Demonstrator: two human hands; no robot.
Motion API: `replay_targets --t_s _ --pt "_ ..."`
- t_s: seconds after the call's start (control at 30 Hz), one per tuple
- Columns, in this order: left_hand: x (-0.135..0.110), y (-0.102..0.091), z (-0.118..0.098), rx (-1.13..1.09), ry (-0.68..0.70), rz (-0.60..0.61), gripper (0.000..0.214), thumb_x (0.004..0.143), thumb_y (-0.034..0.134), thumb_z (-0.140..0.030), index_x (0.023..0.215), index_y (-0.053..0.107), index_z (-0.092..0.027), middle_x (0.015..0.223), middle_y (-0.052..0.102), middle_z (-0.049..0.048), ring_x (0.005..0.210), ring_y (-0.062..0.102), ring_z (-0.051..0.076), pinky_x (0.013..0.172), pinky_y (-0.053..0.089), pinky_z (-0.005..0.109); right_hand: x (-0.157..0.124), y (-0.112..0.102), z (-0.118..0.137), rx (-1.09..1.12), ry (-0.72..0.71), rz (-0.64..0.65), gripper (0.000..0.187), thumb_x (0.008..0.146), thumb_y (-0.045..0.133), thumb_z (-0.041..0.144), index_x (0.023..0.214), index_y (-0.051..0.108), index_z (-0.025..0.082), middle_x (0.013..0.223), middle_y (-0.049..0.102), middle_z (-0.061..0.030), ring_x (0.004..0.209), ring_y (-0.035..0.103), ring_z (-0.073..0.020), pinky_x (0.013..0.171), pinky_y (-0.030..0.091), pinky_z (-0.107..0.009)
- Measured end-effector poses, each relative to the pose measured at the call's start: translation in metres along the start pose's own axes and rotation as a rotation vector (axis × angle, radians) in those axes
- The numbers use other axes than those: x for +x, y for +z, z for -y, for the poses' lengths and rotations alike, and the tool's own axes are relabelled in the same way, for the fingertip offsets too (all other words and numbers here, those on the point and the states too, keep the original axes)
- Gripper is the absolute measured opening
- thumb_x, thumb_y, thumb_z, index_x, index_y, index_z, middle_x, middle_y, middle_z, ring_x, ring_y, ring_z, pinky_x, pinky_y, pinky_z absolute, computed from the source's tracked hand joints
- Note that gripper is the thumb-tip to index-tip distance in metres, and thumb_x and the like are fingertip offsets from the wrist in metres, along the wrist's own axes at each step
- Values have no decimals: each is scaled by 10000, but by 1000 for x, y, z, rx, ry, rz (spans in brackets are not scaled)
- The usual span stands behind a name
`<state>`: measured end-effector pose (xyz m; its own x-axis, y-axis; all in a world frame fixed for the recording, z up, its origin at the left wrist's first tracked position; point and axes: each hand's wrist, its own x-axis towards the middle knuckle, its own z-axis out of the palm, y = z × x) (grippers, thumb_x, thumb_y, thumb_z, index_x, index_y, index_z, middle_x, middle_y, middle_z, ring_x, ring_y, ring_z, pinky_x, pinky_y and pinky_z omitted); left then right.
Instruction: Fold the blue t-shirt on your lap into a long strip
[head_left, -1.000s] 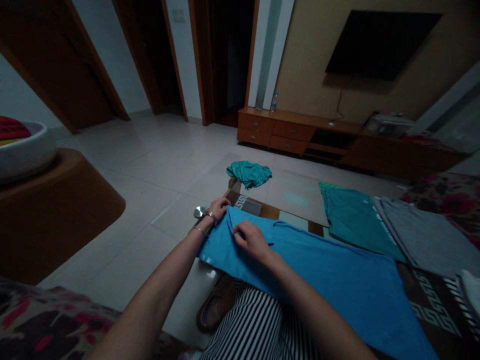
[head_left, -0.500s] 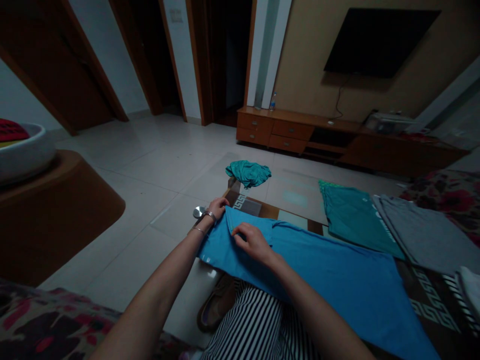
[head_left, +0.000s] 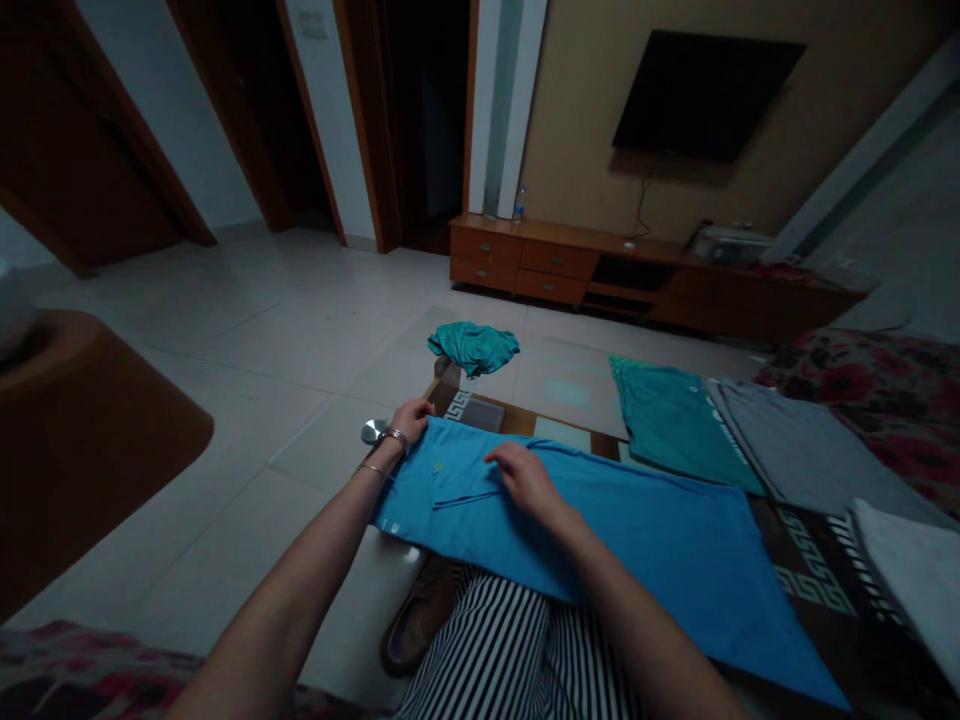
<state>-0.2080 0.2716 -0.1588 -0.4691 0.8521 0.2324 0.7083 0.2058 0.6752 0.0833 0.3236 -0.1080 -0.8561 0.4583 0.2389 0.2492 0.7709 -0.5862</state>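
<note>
A bright blue garment (head_left: 600,530) lies spread across a low glass-topped table (head_left: 525,420) in front of me. My left hand (head_left: 409,418), with bracelets on the wrist, grips the garment's far left corner with curled fingers. My right hand (head_left: 525,478) presses down on the blue cloth near its left end, fingers bent, right beside a folded-over flap (head_left: 465,480).
A crumpled teal cloth (head_left: 474,345) sits on the table's far corner. A folded teal garment (head_left: 675,425), a grey one (head_left: 795,450) and a pale one (head_left: 907,570) lie to the right. A wooden TV cabinet (head_left: 600,275) and floral sofa (head_left: 877,390) stand behind. Brown shoe (head_left: 420,620) below.
My right hand has slid to the right along the blue garment and a flap now lies flat at its left end. The camera has turned slightly right.
</note>
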Motion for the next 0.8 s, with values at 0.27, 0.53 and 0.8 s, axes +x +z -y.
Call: replay_targets --t_s 0.27,0.53,0.8 --pt "1 -3 -9 37 -37 -17 167 626 487 -178 724 621 -176 811 648 27 861 568 187 822 460 305 18 -10 -91 -196 127 -128 232 787 541 87 949 662 200 991 638 -59 986 520 -199 890 379 -313" --pt "3 -1 -8 126 -50 -39 170 627 472 -156 719 614 -172 821 653 39 842 571 187 801 463 302 33 5 -116 -129 183 -290 153 826 537 148 891 669 190 927 651 -50 919 563 -175 843 409 -282" --pt "10 -11 -14 225 -28 41 265 643 438 -108 795 649 -164 913 678 64 915 591 199 873 464 314 0 -29 -133 -207 246 -360 286 830 480 72 1014 676 170 996 667 -82 981 564 -195 882 421 -310"
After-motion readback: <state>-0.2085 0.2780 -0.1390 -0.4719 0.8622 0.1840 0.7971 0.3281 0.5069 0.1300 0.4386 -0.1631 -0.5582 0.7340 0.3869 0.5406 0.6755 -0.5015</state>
